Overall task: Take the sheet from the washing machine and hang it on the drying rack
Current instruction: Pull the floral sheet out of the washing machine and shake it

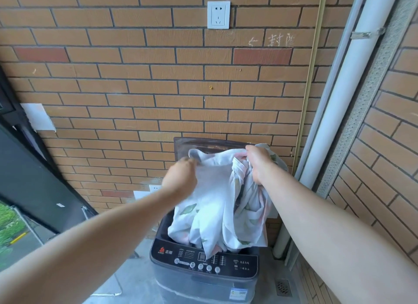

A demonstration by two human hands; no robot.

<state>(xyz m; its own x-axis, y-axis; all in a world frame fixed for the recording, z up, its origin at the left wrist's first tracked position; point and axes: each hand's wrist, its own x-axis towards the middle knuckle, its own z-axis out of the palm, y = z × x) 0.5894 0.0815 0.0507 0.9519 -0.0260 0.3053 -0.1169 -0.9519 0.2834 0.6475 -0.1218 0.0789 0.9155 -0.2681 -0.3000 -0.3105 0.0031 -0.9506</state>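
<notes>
– What's the left hand (181,178) doing?
– Left of centre, fingers curled, pinching the sheet's (217,204) top edge.
– And the sheet itself?
– Mid-frame, bunched, lower folds hanging into the open washing machine (203,264) at the bottom.
– The right hand (257,163)?
– Right of centre, fist closed round a gathered clump, slightly higher.

I face a tan brick wall (135,88) in daylight, with a white socket (218,14) at upper centre. A white drainpipe (334,113) runs down the right. Grey concrete floor (135,269) lies below, with a drain grate (282,287) at lower right.
</notes>
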